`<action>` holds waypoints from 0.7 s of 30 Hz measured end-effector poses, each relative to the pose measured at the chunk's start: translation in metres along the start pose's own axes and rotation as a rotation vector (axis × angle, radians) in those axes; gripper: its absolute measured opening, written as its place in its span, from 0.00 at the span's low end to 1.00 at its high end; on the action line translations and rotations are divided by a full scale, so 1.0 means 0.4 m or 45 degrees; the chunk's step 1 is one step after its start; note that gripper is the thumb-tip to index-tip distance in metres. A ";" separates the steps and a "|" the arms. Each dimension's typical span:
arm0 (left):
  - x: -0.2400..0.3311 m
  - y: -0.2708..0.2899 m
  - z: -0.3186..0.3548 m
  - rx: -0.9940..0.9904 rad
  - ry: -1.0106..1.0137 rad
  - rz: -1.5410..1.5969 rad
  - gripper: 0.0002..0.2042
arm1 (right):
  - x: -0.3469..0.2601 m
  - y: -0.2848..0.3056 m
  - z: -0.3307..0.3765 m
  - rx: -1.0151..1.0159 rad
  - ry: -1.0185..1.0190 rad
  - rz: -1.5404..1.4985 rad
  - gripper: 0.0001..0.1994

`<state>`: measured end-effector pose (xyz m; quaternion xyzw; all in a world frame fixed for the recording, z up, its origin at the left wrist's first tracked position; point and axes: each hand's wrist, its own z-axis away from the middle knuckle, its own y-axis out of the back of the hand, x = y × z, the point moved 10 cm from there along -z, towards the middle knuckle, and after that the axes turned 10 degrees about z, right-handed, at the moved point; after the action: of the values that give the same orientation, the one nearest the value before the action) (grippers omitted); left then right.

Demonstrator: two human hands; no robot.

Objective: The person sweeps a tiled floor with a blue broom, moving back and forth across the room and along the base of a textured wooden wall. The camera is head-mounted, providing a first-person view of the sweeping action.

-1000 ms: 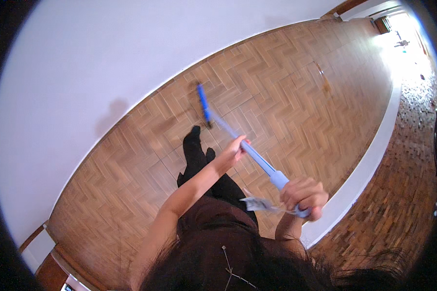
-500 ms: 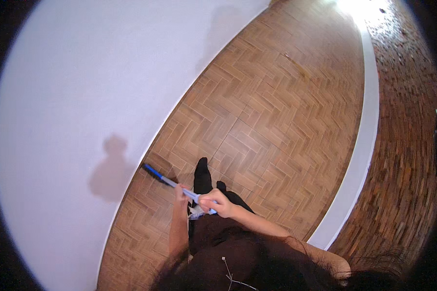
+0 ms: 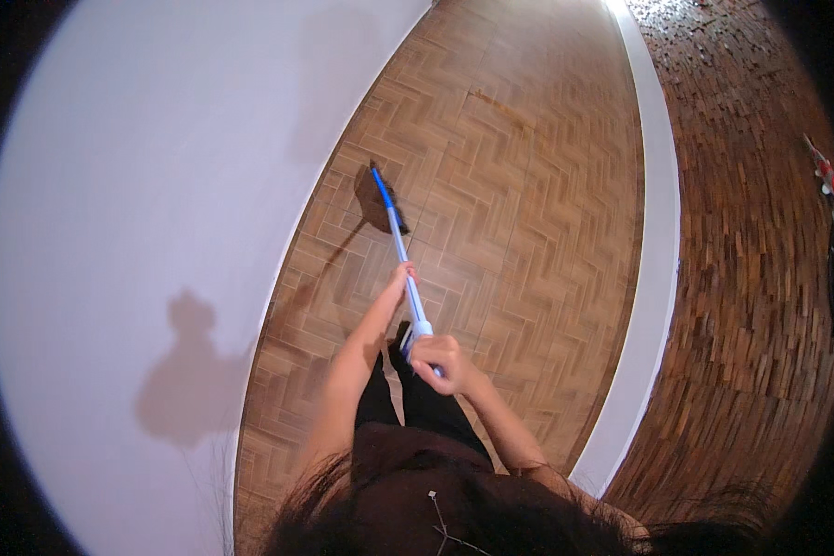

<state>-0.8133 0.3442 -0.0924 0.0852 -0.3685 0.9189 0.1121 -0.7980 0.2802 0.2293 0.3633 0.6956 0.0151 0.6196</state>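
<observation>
A broom (image 3: 398, 239) with a pale blue handle and a blue head with dark bristles stretches ahead of me over the floor. Its head points forward, with its shadow just to the left; I cannot tell whether the bristles touch the floor. My left hand (image 3: 403, 276) is closed round the middle of the handle. Nearer my body, my right hand (image 3: 439, 360) grips the handle's upper end. A small pale blue and white part shows beside the right hand, too hidden to name.
A white wall (image 3: 139, 185) runs along the left. Herringbone wood-look floor (image 3: 547, 241) lies ahead, bordered on the right by a white ledge (image 3: 660, 241). Past the ledge is a brown textured surface (image 3: 741, 306), with a red and white object (image 3: 827, 172) at the far right.
The broom head has swung from beside the wall forward and right, away from me. Both hands moved with it, the left arm reaching further out. My view has shifted slightly right.
</observation>
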 end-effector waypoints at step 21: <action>-0.014 0.332 -0.044 0.660 -0.028 0.432 0.04 | 0.248 0.192 -0.189 -0.072 -0.220 -0.725 0.17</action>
<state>-0.8450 0.2625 -0.1937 0.0582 -0.1320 0.9869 -0.0723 -0.8232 0.4211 0.1986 0.1361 0.7135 -0.1711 0.6657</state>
